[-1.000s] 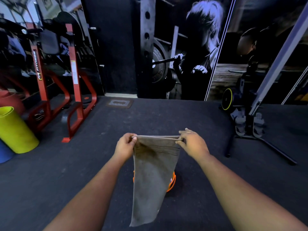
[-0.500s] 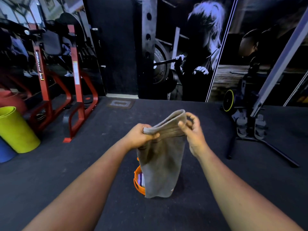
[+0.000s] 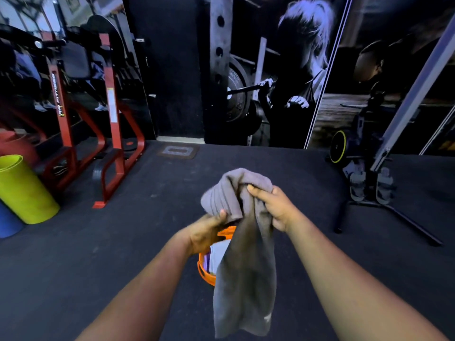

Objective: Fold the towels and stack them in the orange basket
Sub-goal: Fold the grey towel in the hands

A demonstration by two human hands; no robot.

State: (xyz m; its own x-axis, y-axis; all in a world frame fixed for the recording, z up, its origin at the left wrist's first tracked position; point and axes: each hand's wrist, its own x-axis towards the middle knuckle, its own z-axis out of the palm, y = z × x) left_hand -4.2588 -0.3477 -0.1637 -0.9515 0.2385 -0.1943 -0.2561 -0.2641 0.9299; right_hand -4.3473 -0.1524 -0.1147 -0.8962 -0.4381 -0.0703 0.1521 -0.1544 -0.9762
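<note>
The grey towel (image 3: pixel 242 274) hangs in the air between both hands, over the floor (image 3: pixel 98 254). The right hand (image 3: pixel 273 207) has its fingers curled round a bunched fold near the top, and most of the cloth drops straight down below that hand in a long, loose strip. The left hand (image 3: pixel 205 231) sits lower and just to the left, its thumb pressing the hem of a rolled-over flap against its fingers; that flap arches up above and ahead of it.

Directly beneath the left hand, partly hidden behind the hanging strip, stands the orange basket (image 3: pixel 205 271) on the floor, with some pale folded cloth showing inside.

The towel looks light and completely limp: it sags wherever it is not held, keeps no crease by itself, and its ribbed terry surface should give good friction, so slipping is unlikely. Nothing about it is fragile. The likelier trouble is layers sliding out of line. It probably handles best when pinched at corners or along a hem, with both hands apart to keep an edge taut, not grabbed in a bunch.
</note>
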